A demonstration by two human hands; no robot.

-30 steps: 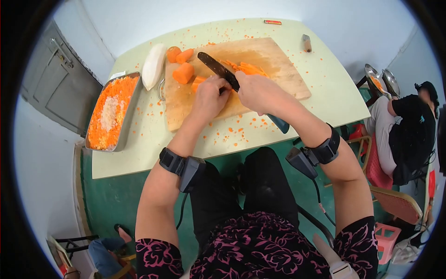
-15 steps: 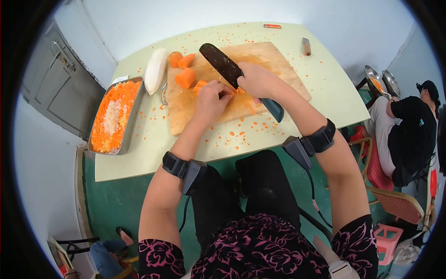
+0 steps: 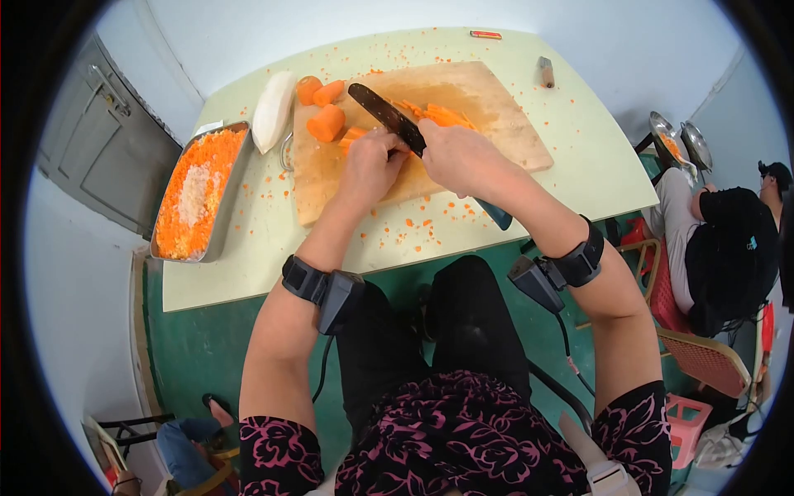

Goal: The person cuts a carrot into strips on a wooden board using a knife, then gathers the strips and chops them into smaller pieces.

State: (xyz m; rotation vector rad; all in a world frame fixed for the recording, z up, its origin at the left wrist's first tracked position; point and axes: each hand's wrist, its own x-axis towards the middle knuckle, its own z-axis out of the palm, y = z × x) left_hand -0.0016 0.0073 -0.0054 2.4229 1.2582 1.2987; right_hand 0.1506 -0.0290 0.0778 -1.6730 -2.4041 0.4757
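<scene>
My right hand [image 3: 459,155] is wrapped around the handle of a kitchen knife, its dark blade [image 3: 382,109] slanting up and left over the cutting board [image 3: 322,186]. Close against the blade, my left hand [image 3: 370,168] has its fingers curled down on a piece of carrot [image 3: 351,135], mostly covered by the hand. A pile of carrot strips [image 3: 445,116] lies on the board beyond my right hand. Thick carrot chunks [image 3: 326,123] sit at the board's left side. Where the blade's lower edge meets the carrot is hidden by my fingers.
Left of the board are a peeled white radish [image 3: 273,112] and a metal tray [image 3: 223,217] of chopped carrot with a pale heap. A small wooden-handled tool [image 3: 546,73] and a red object [image 3: 485,35] lie farther back. A person [image 3: 732,240] sits at right.
My right hand and the knife have shifted toward me across the board, uncovering the pile of carrot strips. My left hand keeps its curled hold beside the blade. The view has tilted slightly.
</scene>
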